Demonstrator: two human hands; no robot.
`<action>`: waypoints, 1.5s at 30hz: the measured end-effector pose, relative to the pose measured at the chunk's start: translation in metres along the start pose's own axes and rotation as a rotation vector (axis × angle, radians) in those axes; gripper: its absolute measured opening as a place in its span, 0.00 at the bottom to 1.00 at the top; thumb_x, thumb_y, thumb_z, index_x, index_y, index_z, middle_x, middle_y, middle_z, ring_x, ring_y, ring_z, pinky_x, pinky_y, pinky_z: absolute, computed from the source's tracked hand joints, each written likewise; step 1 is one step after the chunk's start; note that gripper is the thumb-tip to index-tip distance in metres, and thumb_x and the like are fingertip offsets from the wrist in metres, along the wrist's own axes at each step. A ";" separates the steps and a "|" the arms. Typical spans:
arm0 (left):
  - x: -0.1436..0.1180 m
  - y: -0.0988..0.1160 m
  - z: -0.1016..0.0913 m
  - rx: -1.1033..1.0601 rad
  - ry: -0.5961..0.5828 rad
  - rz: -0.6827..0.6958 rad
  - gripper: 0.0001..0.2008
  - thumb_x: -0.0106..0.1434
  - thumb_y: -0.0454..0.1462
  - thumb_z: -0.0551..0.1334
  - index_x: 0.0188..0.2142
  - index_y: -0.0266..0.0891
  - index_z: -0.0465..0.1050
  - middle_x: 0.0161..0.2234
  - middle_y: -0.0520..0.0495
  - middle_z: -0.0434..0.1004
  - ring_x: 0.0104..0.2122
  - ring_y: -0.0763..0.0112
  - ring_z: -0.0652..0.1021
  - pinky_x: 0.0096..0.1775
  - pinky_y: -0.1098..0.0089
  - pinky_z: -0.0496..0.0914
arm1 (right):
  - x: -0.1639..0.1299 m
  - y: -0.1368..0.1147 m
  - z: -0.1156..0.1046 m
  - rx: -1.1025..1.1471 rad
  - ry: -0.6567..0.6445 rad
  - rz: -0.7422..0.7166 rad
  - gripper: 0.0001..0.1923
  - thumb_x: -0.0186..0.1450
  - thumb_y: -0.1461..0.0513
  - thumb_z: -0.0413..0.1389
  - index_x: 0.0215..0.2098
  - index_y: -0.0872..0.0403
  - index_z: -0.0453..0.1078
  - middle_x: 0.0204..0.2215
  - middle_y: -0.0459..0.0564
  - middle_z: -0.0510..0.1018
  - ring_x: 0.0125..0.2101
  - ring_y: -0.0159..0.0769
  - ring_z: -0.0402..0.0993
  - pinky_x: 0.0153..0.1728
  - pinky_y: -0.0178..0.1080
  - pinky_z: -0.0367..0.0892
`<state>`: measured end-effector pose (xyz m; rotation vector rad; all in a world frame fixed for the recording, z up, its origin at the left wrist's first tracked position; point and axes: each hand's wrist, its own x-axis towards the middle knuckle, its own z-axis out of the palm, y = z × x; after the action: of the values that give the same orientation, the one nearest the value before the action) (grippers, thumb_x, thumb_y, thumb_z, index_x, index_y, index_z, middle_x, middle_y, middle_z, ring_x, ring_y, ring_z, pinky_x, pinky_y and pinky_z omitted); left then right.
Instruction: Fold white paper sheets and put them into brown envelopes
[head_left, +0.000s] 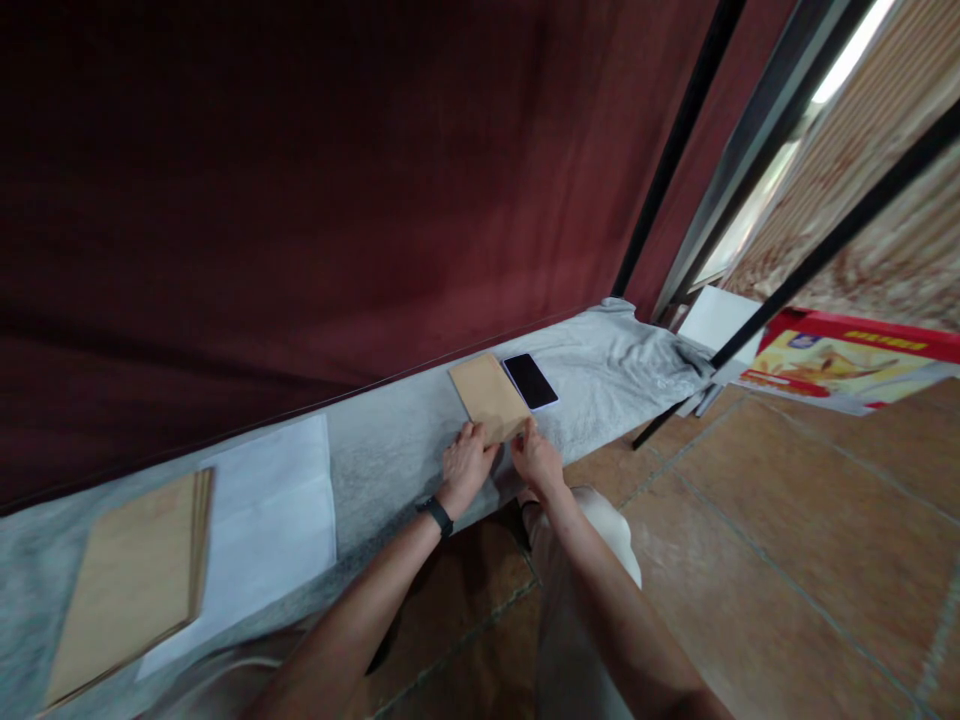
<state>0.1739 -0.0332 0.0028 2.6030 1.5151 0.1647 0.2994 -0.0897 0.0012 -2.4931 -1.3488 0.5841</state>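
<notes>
A small tan board [487, 396] lies flat on a grey cloth-covered bench [390, 450]. My left hand [466, 462] rests at its near left corner, fingers touching the edge. At the near right corner my right hand [534, 458] pinches the same edge with its fingertips. A black watch band sits on my left wrist. Just right of the board lies a dark-screened phone [530, 380], face up.
A stack of larger tan boards [131, 580] sits at the bench's left end, partly on a white sheet [270, 510]. A dark red curtain [300, 180] hangs behind. A red printed box [847, 365] and white board [718, 318] stand right. The floor has brown tiles [787, 560].
</notes>
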 end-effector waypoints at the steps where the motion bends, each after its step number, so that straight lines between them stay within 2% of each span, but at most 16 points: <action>1: 0.000 0.000 0.000 0.001 -0.004 0.007 0.15 0.72 0.43 0.59 0.55 0.41 0.71 0.51 0.40 0.75 0.46 0.58 0.80 0.42 0.64 0.74 | 0.000 0.000 0.000 -0.001 0.002 -0.002 0.30 0.75 0.59 0.47 0.71 0.62 0.50 0.49 0.64 0.82 0.48 0.48 0.81 0.47 0.44 0.72; 9: -0.004 0.003 -0.001 0.089 -0.026 0.086 0.17 0.73 0.40 0.54 0.56 0.37 0.71 0.53 0.35 0.74 0.51 0.52 0.76 0.45 0.60 0.74 | -0.002 -0.003 -0.006 -0.015 -0.025 0.004 0.29 0.75 0.59 0.46 0.72 0.61 0.50 0.50 0.64 0.81 0.49 0.48 0.81 0.49 0.43 0.72; 13: -0.006 0.001 0.003 0.159 0.014 0.246 0.23 0.72 0.31 0.50 0.64 0.35 0.66 0.64 0.33 0.67 0.59 0.52 0.71 0.55 0.56 0.69 | -0.002 -0.003 -0.008 -0.012 -0.040 0.013 0.29 0.75 0.58 0.45 0.72 0.61 0.50 0.50 0.64 0.81 0.50 0.49 0.81 0.49 0.45 0.71; 16: -0.008 -0.001 0.009 0.151 0.000 0.339 0.28 0.69 0.25 0.47 0.66 0.34 0.63 0.67 0.35 0.64 0.63 0.53 0.67 0.59 0.56 0.66 | -0.001 -0.003 -0.007 -0.021 -0.041 0.016 0.29 0.76 0.57 0.45 0.71 0.61 0.52 0.50 0.64 0.81 0.50 0.49 0.80 0.48 0.45 0.71; 20: -0.010 -0.001 0.014 0.119 -0.027 0.337 0.30 0.68 0.25 0.46 0.68 0.32 0.60 0.67 0.33 0.64 0.65 0.53 0.66 0.60 0.55 0.66 | 0.000 -0.002 -0.007 -0.040 -0.024 0.018 0.28 0.76 0.58 0.45 0.70 0.61 0.52 0.49 0.63 0.82 0.50 0.47 0.80 0.48 0.43 0.71; 25: -0.012 0.000 0.017 0.100 -0.018 0.323 0.31 0.68 0.27 0.48 0.70 0.34 0.57 0.67 0.33 0.65 0.66 0.53 0.65 0.61 0.55 0.65 | -0.001 -0.003 -0.008 -0.060 -0.020 -0.001 0.23 0.76 0.57 0.45 0.66 0.58 0.58 0.48 0.60 0.82 0.49 0.46 0.81 0.47 0.41 0.71; 31: -0.012 -0.001 0.017 0.035 -0.042 0.329 0.32 0.67 0.28 0.51 0.71 0.36 0.56 0.68 0.33 0.63 0.67 0.51 0.63 0.63 0.54 0.63 | 0.000 -0.006 -0.008 -0.101 -0.014 0.036 0.25 0.76 0.56 0.44 0.66 0.60 0.57 0.46 0.63 0.82 0.47 0.46 0.81 0.47 0.42 0.71; 40: -0.013 0.001 0.015 0.064 -0.032 0.342 0.29 0.68 0.26 0.46 0.68 0.30 0.60 0.67 0.30 0.63 0.66 0.50 0.65 0.61 0.54 0.65 | -0.001 -0.008 -0.007 -0.132 0.019 0.055 0.20 0.76 0.57 0.44 0.62 0.57 0.62 0.45 0.61 0.83 0.46 0.47 0.82 0.45 0.43 0.71; 45: -0.015 -0.003 0.012 0.046 -0.047 0.332 0.32 0.67 0.27 0.48 0.70 0.35 0.57 0.68 0.34 0.63 0.67 0.53 0.64 0.63 0.54 0.63 | -0.002 -0.007 -0.007 -0.092 0.027 0.042 0.21 0.76 0.57 0.43 0.62 0.57 0.63 0.45 0.59 0.83 0.47 0.46 0.82 0.46 0.42 0.71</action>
<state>0.1656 -0.0453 -0.0099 2.8551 1.0735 0.0990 0.2961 -0.0882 0.0105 -2.5977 -1.3461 0.5062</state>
